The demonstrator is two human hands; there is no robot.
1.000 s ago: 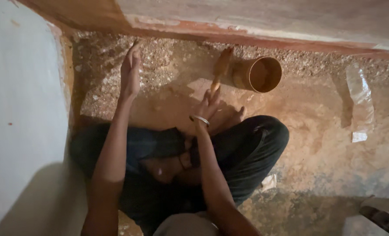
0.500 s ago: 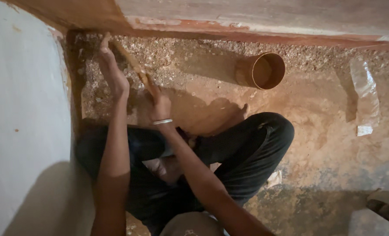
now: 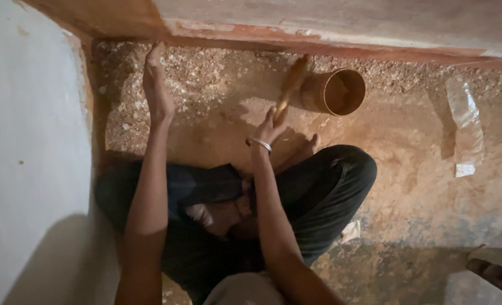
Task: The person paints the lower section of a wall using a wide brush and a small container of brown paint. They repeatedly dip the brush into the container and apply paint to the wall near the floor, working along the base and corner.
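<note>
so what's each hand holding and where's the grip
Right hand grips a blurred wooden tool by its lower end. Left hand holds nothing, open on the gravel.

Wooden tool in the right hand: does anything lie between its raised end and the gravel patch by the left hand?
Nothing visible does. The right hand holds the blurred wooden tool raised beside the brown pipe. The left hand rests on the gravel patch; only bare gravel and dirt show between them.

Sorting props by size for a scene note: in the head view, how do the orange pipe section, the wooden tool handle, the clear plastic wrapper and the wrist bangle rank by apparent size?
1. clear plastic wrapper
2. orange pipe section, close to the wrapper, so unsure
3. wooden tool handle in the right hand; blurred, raised nearer the camera
4. wrist bangle
</note>
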